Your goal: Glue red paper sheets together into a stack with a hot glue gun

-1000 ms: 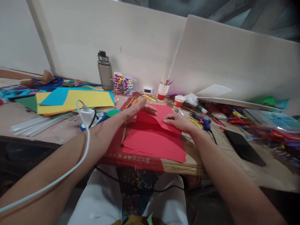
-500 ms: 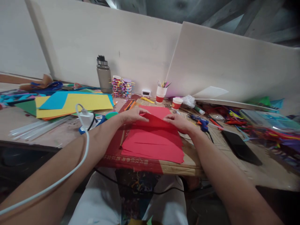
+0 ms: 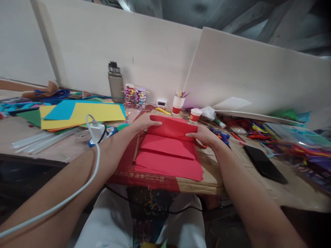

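My left hand pinches the left end of a red paper sheet, thumb toward me. At its right end, my right hand grips the same sheet between thumb and fingers. The sheet is tilted up with a straight long edge on top. Below it, a stack of red paper lies on a red-and-brown cardboard sheet, its top piece partly raised along the near edge. An orange-red loop, perhaps a scissor handle, shows just under my right hand.
Left are yellow paper, clear sticks and a white charger whose cable crosses my left forearm. Behind stand a bottle, a paper cup of pens and another cup. A phone lies right.
My hands have moved apart to the ends of the red sheet and lifted it upright. More of the stack and the orange-red loop now show beneath.
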Available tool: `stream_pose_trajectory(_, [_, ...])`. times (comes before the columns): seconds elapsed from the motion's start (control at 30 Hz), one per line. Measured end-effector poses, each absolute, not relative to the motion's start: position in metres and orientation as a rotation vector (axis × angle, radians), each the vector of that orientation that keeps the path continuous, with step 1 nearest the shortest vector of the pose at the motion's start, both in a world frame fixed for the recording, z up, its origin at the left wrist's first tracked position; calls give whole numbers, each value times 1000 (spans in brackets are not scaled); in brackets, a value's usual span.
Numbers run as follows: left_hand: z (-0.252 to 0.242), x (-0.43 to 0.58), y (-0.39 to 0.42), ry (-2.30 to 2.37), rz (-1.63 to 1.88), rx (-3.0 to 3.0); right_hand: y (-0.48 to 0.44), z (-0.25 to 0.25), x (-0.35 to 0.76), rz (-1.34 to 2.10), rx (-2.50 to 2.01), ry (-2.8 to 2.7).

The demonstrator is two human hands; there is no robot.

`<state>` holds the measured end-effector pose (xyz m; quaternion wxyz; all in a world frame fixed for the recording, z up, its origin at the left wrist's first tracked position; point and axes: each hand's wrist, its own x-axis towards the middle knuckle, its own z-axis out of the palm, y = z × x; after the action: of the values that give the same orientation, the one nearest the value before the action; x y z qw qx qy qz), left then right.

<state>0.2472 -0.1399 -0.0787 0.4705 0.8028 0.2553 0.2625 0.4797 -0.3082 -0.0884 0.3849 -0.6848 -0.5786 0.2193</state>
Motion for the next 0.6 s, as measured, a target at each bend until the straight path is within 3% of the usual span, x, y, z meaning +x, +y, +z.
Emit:
stream_pose_trajectory(0.17, [-82, 240, -140, 383, 291, 1775, -307, -93, 484, 719, -1717, -1380])
stream_pose_trajectory(0.33, [-82, 241, -142, 429, 323, 1827, -306, -94, 484, 719, -1682, -1364])
stream_pose_trajectory(0.5, [-87, 245, -143, 451, 413, 1809, -311, -85, 491, 394, -1724, -1019])
stream_pose_trajectory(0.6, [-90, 246, -141, 433, 439, 1842, -329, -80, 510, 16, -2063, -916])
